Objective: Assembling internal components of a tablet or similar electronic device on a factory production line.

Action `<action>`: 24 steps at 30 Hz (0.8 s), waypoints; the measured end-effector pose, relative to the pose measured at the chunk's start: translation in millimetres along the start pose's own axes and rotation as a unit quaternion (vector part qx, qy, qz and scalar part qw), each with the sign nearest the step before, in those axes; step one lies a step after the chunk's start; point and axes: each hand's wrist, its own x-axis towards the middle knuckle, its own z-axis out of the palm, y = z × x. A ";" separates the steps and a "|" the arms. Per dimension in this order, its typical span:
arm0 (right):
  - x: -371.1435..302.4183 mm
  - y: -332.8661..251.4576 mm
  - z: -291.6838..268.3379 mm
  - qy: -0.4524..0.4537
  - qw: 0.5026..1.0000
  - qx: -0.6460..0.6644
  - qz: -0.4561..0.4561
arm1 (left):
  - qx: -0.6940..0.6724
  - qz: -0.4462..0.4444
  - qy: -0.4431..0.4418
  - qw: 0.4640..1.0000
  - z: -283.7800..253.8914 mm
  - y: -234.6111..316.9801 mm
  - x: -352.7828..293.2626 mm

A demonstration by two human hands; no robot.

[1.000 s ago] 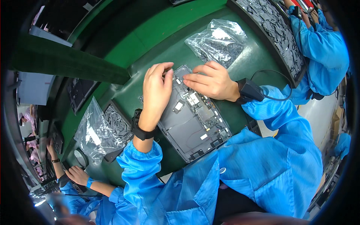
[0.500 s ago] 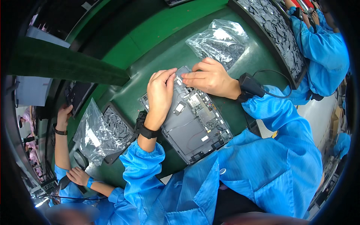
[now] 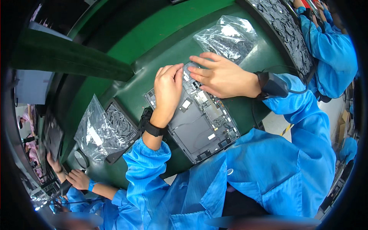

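A grey open laptop chassis (image 3: pixel 188 132) lies at a slant on the green bench, its inside facing up. A circuit board (image 3: pixel 211 111) runs along its right side, and a small dark part with a white label (image 3: pixel 186 104) sits left of the board. My left hand (image 3: pixel 168 89) is over the chassis's far left corner, thumb and fingertips pressed together; whatever is between them is hidden. My right hand (image 3: pixel 226 76) reaches across the far right end with fingers stretched and spread, holding nothing visible. Its fingers cover part of the chassis's far end.
Clear plastic bags of small dark pieces (image 3: pixel 234 40) (image 3: pixel 100 132) lie beyond and to the left, the left one over a black tray (image 3: pixel 132 128). A long tray (image 3: pixel 281 34) of dark parts stands far right. Co-workers in blue (image 3: pixel 331 57) are at both sides.
My right hand's fingers have spread apart and the hand has shifted slightly right. My left hand stays near the far corner. At left, a co-worker's hand and dark panel have moved nearer to me.
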 end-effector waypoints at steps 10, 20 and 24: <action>-33.9 -10.1 3.9 0.158 0.807 0.490 0.289 | -0.282 -0.200 0.122 0.930 -49.7 38.5 -75.6; -66.0 -87.4 26.9 0.205 0.483 0.780 0.341 | -0.495 -0.453 -0.013 0.741 -64.8 55.0 -150.5; -73.8 -81.7 20.1 0.227 0.443 0.807 0.317 | -0.515 -0.411 -0.064 0.749 -55.4 46.7 -139.7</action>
